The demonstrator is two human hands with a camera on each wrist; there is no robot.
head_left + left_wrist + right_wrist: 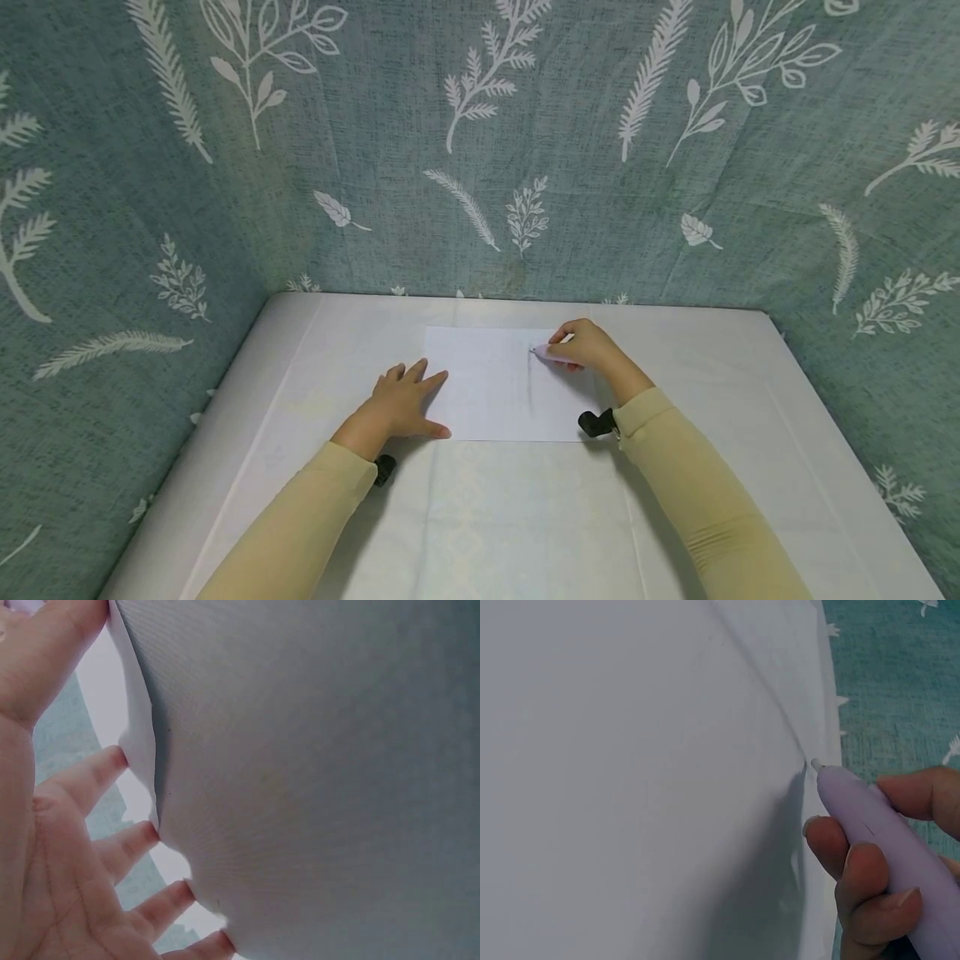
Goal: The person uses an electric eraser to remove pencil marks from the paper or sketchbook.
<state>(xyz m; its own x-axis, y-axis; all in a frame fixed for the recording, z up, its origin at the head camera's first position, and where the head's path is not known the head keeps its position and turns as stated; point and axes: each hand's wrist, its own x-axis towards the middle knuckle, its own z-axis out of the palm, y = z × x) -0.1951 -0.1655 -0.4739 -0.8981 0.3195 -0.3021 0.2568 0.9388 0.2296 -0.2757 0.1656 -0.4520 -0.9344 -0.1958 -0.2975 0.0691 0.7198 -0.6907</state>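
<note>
A white sheet of paper (480,387) lies flat on the table. My left hand (397,404) rests at its left edge with fingers spread; in the left wrist view its fingertips (142,840) touch down along the edge of the sheet. Over the right part of the paper, my right hand (596,350) holds a thick, pale purple pen-shaped tool (889,851) between thumb and fingers. Its small pale tip is at or just above the sheet; contact is unclear. A faint grey line (530,392) runs from near the tip toward the sheet's front edge.
A white cloth with fold creases covers the table (517,517). Green fabric (390,125) with white leaf prints stands behind the table and at both sides. A small black device (597,423) is strapped at the right wrist, and another black device (385,469) at the left.
</note>
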